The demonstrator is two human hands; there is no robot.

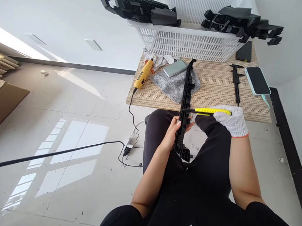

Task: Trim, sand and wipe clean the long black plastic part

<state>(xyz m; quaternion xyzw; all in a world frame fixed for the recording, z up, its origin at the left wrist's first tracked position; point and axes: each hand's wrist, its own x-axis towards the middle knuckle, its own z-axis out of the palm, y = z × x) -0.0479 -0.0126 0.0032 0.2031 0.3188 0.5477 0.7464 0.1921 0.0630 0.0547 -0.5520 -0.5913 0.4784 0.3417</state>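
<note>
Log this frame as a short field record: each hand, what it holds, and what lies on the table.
left hand: bare, grips long black plastic part
right hand: white glove, holds yellow-handled tool against the part
table: grey cloth, yellow rotary tool, caliper, two phones
basket: white, black parts on its rim

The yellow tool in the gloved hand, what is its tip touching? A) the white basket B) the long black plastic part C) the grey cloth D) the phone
B: the right hand, in a white glove, holds the yellow tool with its tip against the long black plastic part, which the bare left hand grips from the other side.
</note>
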